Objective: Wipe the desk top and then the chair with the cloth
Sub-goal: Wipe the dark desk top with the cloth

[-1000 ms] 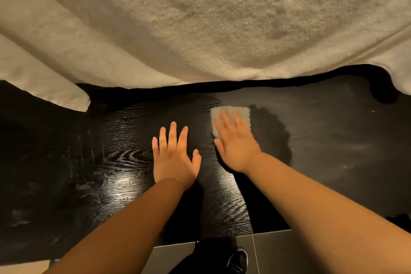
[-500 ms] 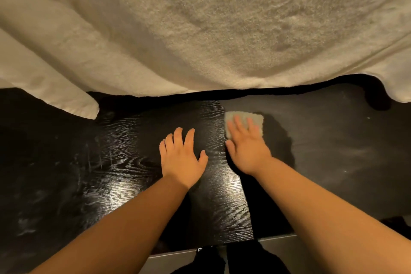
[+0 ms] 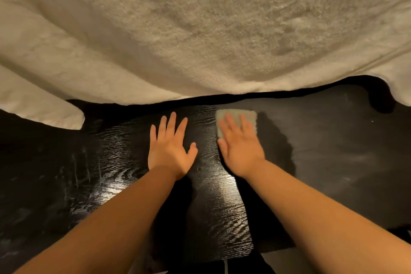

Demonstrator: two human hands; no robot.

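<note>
Right: the fingers of my right hand lie straight and a little apart, pressing flat on the cloth rather than curling round it. The cloth is a small pale folded pad on the desk top, under my fingertips and the front of my palm, with its far and right edges showing. My left hand is just beside it, fingers straight and spread, palm down on the bare wood; I judge it a brace.

The wood around my left hand shines with its grain clear, while the stretch to the right looks dull and greyish, so I reckon that side wants wiping. To do it well I should press evenly through the whole palm so the pad cannot bunch or slip out, and sweep in overlapping strokes across the dull part.

A thick pale fabric hangs over the far side; I should avoid dragging its edge. The chair is not in view.
</note>
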